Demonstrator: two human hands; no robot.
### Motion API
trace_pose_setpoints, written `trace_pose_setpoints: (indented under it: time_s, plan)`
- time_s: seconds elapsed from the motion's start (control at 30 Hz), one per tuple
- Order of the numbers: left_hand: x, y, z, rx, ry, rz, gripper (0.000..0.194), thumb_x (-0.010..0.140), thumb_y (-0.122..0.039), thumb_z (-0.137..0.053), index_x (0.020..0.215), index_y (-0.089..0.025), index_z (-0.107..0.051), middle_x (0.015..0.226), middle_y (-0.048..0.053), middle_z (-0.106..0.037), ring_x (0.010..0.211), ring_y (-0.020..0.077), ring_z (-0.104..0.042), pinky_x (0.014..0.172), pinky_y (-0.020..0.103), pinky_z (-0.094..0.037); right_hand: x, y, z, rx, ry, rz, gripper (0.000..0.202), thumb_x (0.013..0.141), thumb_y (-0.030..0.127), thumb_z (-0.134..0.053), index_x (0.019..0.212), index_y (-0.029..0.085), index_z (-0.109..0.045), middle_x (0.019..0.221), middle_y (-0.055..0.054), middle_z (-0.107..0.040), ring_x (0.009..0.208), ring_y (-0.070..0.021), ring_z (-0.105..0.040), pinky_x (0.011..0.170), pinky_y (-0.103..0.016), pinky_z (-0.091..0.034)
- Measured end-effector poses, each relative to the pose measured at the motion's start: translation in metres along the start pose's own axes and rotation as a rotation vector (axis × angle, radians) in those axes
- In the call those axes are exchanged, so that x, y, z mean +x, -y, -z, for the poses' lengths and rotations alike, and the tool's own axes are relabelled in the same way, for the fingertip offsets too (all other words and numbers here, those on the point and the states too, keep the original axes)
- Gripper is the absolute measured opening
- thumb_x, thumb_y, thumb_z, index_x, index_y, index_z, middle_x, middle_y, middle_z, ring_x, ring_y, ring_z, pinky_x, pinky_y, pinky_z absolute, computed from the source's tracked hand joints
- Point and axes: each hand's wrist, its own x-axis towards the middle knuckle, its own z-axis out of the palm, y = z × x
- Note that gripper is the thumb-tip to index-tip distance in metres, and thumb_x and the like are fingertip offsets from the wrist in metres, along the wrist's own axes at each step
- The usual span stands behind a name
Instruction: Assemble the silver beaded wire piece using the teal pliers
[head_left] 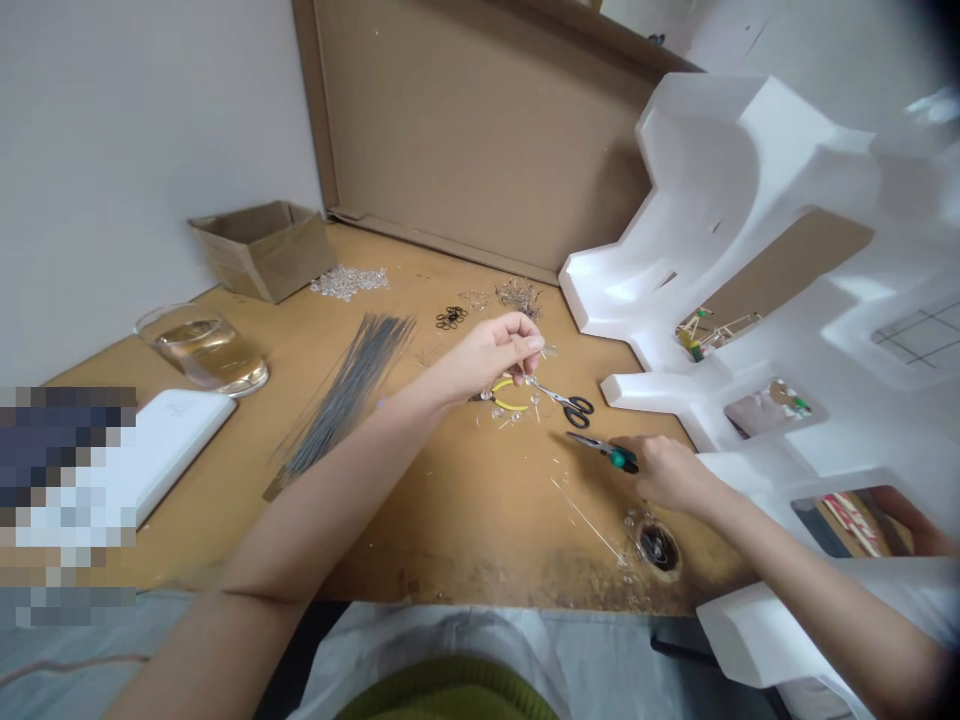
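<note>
Above the middle of the table, my left hand (506, 352) is closed in a pinch. A thin, pale, shiny bit sticks out past its fingertips, too small to make out. My right hand (666, 472) grips needle-nose pliers (611, 452) with black and green handles, their tips toward the left, apart from my left hand. Just beyond the pliers lie scissors (576, 408) with black handles. Partly hidden under my left hand are yellow-handled pliers (513, 404), with clear beads (497, 411) around them. A thin wire (589, 520) lies nearer the table's front edge.
A bundle of grey wires (352, 390) lies left of my forearm. Behind are clear beads (349, 282), black rings (451, 318), a wire pile (519, 295) and a paper box (262, 250). Left stand a glass (206, 350) and a white box (184, 430). White foam (720, 200) borders the right.
</note>
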Motion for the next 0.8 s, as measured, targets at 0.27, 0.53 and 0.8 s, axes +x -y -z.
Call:
trace_pose_setpoints:
  time_s: [0.27,0.53,0.8]
  plan:
    - [-0.003,0.002,-0.005,0.105,0.072,0.105,0.011,0.083,-0.022,-0.052,0.076,-0.014,-0.048,0.063,-0.002,-0.055,0.051,0.0045,-0.050,0.052,0.019,-0.042,-0.007,0.012,0.009,1.212,0.439,0.052,0.048,0.069,0.025,-0.046,0.115,0.014,-0.056,0.095,-0.011,-0.066,0.071,-0.0171,-0.060,0.070,-0.034,-0.048]
    - [-0.007,-0.002,-0.011,0.140,0.125,0.152,0.011,0.082,-0.023,-0.052,0.075,-0.014,-0.049,0.064,-0.002,-0.054,0.054,0.0051,-0.049,0.053,0.019,-0.040,-0.013,0.038,0.019,0.735,0.255,0.180,0.043,0.070,0.027,-0.048,0.110,0.014,-0.059,0.088,-0.008,-0.067,0.068,-0.0181,-0.058,0.061,-0.031,-0.046]
    - [-0.005,-0.001,-0.007,0.087,0.191,0.225,0.013,0.081,-0.023,-0.052,0.072,-0.014,-0.050,0.062,-0.002,-0.056,0.051,0.0047,-0.049,0.052,0.019,-0.040,-0.024,0.034,0.030,-0.640,-0.698,0.434,0.045,0.080,0.023,-0.050,0.124,0.014,-0.050,0.091,-0.011,-0.065,0.080,-0.0251,-0.055,0.069,-0.037,-0.038]
